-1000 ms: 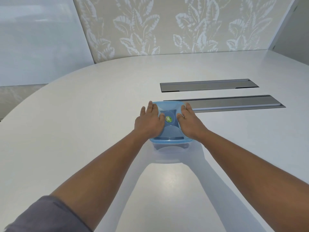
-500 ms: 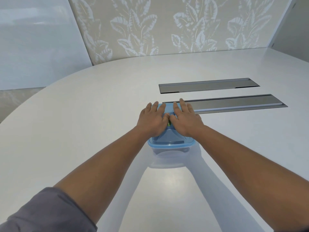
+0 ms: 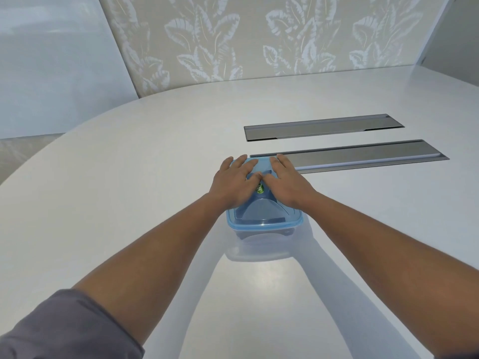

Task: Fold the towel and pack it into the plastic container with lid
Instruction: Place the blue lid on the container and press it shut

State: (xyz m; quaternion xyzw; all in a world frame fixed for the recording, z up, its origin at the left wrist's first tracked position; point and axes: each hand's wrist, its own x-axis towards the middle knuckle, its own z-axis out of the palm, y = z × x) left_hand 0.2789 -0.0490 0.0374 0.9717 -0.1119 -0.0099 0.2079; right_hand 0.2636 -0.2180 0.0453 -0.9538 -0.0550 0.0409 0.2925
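Container (image 3: 261, 234), clear plastic under a blue lid (image 3: 263, 216), on the surface (image 3: 129, 177); likely light, thin-walled, slippery; left hand (image 3: 234, 183) and right hand (image 3: 286, 183) flat on the lid, fingers spread, grasping nothing; best held by its side walls.

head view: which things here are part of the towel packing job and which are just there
Part of the job: blue lid, clear plastic container beneath it, left hand and right hand flat on the lid. The towel cannot be made out.

Just there: white table, two metal cable hatches, leaf-pattern wall.
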